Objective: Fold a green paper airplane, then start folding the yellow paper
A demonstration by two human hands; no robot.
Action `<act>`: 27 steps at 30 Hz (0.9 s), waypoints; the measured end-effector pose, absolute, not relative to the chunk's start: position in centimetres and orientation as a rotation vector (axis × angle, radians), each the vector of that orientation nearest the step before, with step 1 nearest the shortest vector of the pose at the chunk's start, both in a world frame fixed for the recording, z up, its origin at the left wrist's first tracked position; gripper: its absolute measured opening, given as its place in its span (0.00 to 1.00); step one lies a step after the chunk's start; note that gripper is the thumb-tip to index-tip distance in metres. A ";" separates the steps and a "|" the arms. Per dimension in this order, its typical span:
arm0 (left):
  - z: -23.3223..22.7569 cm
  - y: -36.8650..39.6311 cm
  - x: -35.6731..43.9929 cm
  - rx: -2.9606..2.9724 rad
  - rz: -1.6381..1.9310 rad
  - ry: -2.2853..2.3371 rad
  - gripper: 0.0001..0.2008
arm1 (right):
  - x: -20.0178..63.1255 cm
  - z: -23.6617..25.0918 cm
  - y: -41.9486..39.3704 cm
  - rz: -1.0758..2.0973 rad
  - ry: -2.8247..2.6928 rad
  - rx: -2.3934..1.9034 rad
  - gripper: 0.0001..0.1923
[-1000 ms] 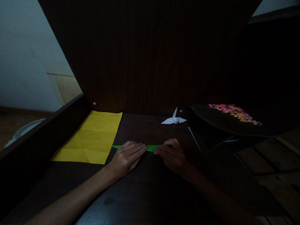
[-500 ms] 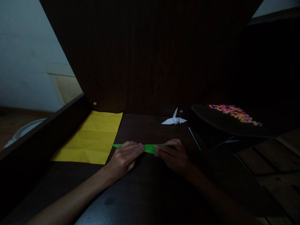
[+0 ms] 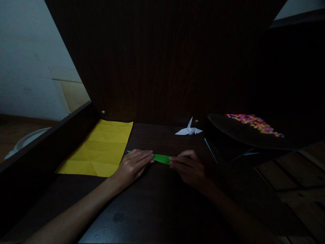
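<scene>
To the right of the yellow sheet (image 3: 96,147), the folded green paper (image 3: 161,159) is held in the nearly closed fingers of the left hand (image 3: 134,164) and the right hand (image 3: 189,167), its right end being concealed and the right forearm (image 3: 222,198) being partly lost in shadow

Single head-worn cam is looking forward and down over a dark brown wooden tabletop (image 3: 142,213), facing an upright dark brown wooden panel (image 3: 157,67). Bare left hand (image 3: 134,164) and bare right hand (image 3: 189,167) are showing near, just below centre. Forearms (image 3: 78,213) are entering from below. View is running wide, catching pale bluish-white wall (image 3: 25,67) at left, brown slatted wood (image 3: 302,203) lower right.
</scene>
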State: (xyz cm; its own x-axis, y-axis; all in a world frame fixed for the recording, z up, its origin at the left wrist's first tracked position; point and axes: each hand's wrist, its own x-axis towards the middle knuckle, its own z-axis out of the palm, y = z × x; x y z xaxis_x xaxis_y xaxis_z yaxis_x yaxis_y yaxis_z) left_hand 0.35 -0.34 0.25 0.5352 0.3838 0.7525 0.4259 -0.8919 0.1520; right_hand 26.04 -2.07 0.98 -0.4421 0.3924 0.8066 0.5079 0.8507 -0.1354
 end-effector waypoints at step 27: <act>0.7 -0.1 0.0 -2.785 -1.229 -0.588 0.15 | 25.6 1.3 -2.3 -0.024 -2.059 -0.651 0.14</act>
State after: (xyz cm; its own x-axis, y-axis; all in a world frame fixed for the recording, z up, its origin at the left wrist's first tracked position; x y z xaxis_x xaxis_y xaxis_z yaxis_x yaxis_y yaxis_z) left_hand -0.03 -0.09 0.66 0.6139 0.3242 0.7197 0.3569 -0.9273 0.1132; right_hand 25.65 -2.29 1.29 -0.4142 0.4376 0.7981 0.4561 0.8586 -0.2340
